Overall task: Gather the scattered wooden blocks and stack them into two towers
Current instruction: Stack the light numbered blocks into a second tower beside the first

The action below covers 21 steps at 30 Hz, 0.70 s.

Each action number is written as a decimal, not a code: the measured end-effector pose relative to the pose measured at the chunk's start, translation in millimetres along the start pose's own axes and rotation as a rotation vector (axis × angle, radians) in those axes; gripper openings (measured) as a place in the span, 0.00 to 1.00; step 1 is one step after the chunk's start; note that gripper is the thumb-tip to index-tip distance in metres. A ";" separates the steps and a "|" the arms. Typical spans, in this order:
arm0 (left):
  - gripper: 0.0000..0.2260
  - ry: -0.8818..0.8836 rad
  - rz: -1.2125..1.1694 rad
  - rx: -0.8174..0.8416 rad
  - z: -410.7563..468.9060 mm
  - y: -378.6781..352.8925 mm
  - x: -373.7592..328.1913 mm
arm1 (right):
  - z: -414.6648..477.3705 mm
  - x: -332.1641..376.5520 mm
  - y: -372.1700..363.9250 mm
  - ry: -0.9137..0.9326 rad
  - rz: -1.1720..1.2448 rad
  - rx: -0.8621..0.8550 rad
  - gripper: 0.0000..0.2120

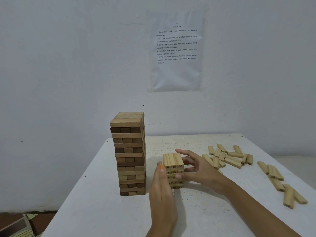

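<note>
Squaring the short pale tower (173, 170), the left hand (161, 189) presses flat-fingered, the right hand (196, 170) spread-fingered. Likely light, stiff and easily toppled. Loose blocks (227, 157) right of it suit long-side pinches.

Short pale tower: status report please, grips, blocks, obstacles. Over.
Left grip flat against short pale wooden tower, right grip open on its other side. Loose pale wooden blocks scattered right. Tall brown wooden tower close left, untouched.

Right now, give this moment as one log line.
left hand: flat against short pale tower | right hand: at its right side | loose blocks: unstacked
</note>
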<state>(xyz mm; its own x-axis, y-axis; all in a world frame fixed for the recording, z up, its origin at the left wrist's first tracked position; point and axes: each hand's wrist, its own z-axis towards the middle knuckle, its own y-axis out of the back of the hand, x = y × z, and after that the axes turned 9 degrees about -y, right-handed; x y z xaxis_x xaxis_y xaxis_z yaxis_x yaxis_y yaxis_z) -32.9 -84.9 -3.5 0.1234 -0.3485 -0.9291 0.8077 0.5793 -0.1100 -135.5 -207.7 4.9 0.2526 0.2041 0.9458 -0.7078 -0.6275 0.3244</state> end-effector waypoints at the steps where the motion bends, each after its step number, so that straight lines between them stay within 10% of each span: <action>1: 0.23 -0.053 0.048 -0.007 -0.9 0.3 3.2 | -1.1 1.2 1.2 -0.003 -0.003 0.007 0.38; 11: 0.13 -0.683 0.408 -0.020 -9.0 -2.7 -0.9 | -33.2 25.4 26.9 0.045 0.036 -0.095 0.22; 21: 0.08 -0.667 0.474 0.351 3.4 -62.1 4.0 | -54.4 13.2 71.3 0.044 0.177 -0.431 0.20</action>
<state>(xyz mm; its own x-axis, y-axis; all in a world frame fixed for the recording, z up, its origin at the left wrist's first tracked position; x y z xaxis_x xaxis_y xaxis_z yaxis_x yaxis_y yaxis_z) -80.6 -124.7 0.8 0.7110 -0.5493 -0.4390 0.7032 0.5506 0.4500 -218.6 -208.8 41.3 0.0815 0.1600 0.9837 -0.9495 -0.2876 0.1255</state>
